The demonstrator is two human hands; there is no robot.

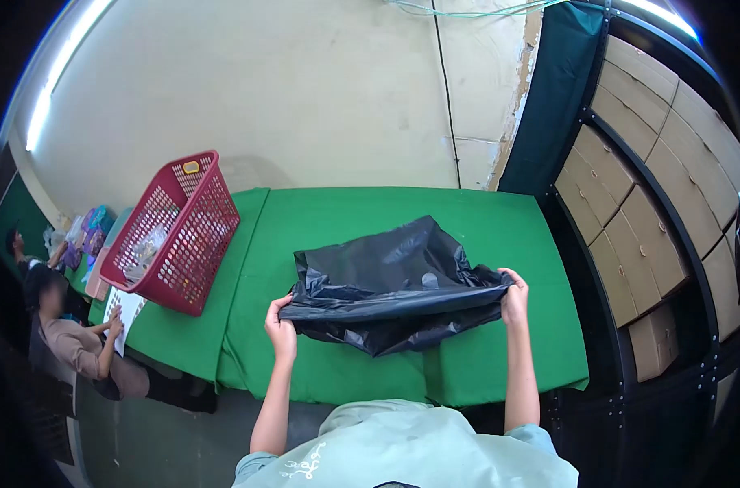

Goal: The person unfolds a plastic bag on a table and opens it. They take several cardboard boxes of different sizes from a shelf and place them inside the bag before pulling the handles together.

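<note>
A black plastic bag (386, 264) is stretched out in front of me over the green-covered table (321, 213). My left hand (281, 325) is closed on the left end of its folded near edge. At the opposite end of that edge, my right hand (514, 297) grips the plastic, fingers wrapped over it. Between the two hands the edge runs nearly straight, and the rest of the bag spreads loosely behind and below it. What is inside the bag, if anything, cannot be seen.
A red perforated plastic basket (195, 236) with clear plastic items inside stands on the table's left part. Two people sit further left, one with hands on a white sheet (122, 313). Brown cardboard boxes (646, 244) fill a black metal rack (610, 382) at the right.
</note>
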